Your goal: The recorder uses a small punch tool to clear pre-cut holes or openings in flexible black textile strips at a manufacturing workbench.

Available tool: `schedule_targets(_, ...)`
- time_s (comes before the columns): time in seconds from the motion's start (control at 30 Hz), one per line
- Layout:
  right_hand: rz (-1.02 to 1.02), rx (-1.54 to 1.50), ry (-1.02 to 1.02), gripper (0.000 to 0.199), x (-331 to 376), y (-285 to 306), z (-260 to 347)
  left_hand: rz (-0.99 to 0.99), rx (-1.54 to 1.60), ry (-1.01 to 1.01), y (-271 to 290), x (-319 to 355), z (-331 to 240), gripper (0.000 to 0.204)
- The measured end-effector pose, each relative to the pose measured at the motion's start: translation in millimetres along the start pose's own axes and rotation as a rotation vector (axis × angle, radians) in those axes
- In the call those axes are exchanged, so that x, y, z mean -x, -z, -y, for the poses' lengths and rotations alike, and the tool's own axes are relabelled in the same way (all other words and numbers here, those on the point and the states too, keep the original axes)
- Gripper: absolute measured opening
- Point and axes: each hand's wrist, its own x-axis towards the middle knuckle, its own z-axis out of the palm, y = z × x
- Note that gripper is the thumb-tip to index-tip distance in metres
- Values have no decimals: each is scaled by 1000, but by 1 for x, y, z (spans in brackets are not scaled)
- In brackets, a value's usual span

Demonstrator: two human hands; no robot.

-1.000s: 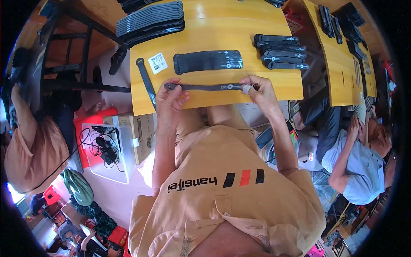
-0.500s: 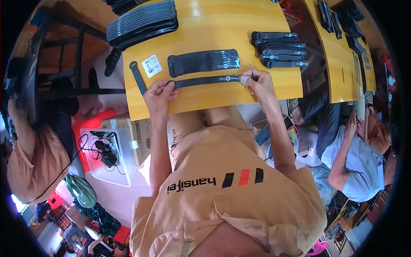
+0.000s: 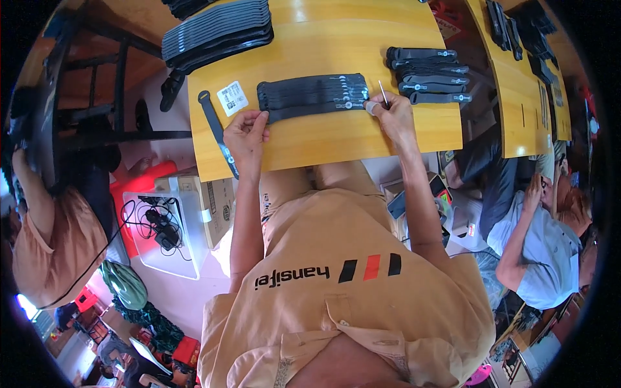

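black strap (image 3: 310, 108) lengthwise left-right, left hand (image 3: 244, 132) and right hand (image 3: 390, 113) pinching its ends

Workshop: yellow workbenches (image 3: 323, 139), stacked black straps (image 3: 217, 29), seated co-worker (image 3: 543, 246) nearby.

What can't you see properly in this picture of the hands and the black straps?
- Head view: the left hand covers the near end of the black strap it pinches.
- The right hand holds a thin stick; its lower end is hidden in the fingers, and it is too small to tell what it is.
- The white sticker is too small to read.
- The far strap pile is cut off by the picture's top rim.
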Motion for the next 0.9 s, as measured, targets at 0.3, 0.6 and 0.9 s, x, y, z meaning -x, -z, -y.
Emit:
schedule_targets(0.3, -14, -11, -19, 9, -1, 0, -2, -60, -73, -37, -9, -2, -3, 12)
schedule_targets(0.6, -1, -4, 12, 7, -1, 2, -1, -81, -72, 9, -11, -3, -6, 10)
schedule_targets(0.9, -37, 39, 45, 8, -3, -1, -2, -79, -74, 3, -11, -4, -5, 11)
